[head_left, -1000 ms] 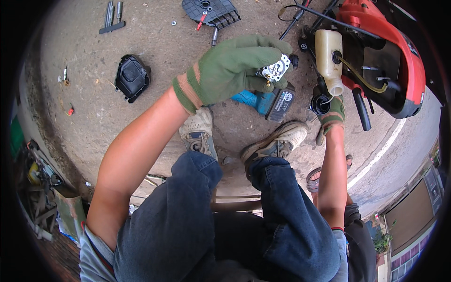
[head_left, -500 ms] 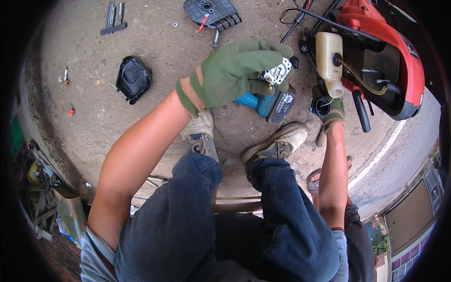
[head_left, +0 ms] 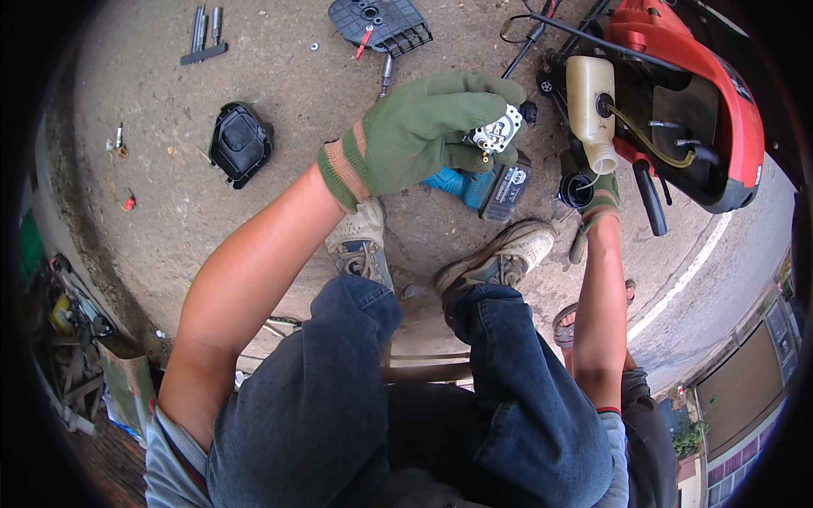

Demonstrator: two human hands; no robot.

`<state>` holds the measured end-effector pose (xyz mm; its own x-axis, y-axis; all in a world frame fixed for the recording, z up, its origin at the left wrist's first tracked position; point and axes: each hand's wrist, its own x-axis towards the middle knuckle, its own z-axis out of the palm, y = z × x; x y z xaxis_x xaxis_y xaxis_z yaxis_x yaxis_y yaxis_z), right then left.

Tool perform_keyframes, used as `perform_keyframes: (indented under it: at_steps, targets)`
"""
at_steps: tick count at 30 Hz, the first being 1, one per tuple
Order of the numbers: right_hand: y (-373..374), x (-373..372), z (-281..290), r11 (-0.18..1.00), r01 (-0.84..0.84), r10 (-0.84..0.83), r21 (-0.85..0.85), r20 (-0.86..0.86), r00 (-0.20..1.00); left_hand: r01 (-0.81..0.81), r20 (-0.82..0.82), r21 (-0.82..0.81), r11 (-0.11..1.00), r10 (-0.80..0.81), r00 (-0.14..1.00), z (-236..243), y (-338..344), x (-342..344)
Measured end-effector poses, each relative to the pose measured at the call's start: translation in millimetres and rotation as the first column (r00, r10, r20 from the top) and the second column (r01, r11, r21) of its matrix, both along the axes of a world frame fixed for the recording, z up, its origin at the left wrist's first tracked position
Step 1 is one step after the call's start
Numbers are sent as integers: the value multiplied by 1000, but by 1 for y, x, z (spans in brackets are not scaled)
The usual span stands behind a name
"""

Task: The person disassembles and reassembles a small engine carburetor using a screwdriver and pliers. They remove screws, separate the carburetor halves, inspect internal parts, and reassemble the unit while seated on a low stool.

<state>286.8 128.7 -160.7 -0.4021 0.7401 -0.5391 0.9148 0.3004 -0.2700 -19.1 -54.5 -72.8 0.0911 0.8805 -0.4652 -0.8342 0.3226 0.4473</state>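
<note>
My left hand (head_left: 423, 127), in a green glove with a tan-striped cuff, is closed around a small silver carburetor (head_left: 497, 129) with a brass fitting. It holds the part up above the ground, its metal face showing between thumb and fingers. My gloved right hand (head_left: 605, 193) is beside the neck of a cream plastic fuel tank (head_left: 591, 97). A round black fuel cap (head_left: 577, 191) sits at that hand, and a thin pale cord runs from it to the uncapped neck. The tank and cap hide most of the right fingers.
A red machine housing (head_left: 745, 110) lies at right, a yellowish hose (head_left: 644, 135) linking it and the tank. Below the carburetor is a blue cordless tool (head_left: 466, 184). A black cover (head_left: 240, 144), a grey slotted cover (head_left: 377, 24) and a socket set (head_left: 203, 42) lie on concrete.
Both hands keep their holds almost still. The carburetor has tilted very slightly, and the view has shifted a little.
</note>
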Motion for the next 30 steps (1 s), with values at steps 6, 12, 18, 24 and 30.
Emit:
perform_keyframes:
  at_steps: [6,12,18,24,30]
  targets:
    - [1,-12,6,998,42,-37,-50,88,995,6,-5,0,1000,-6,1000,0,0,0]
    - [-2,-10,8,998,61,-61,-11,10,998,4,18,2,1000,-4,1000,-1,1,0]
    - [-23,22,29,995,-40,30,-96,-108,994,23,-2,-16,1000,-23,1000,4,-1,-3]
    - [-64,100,108,976,-118,115,181,28,993,29,37,29,999,-30,999,5,1,-2]
    - [-53,158,209,656,-398,437,641,108,893,0,73,-61,998,5,997,15,2,3]
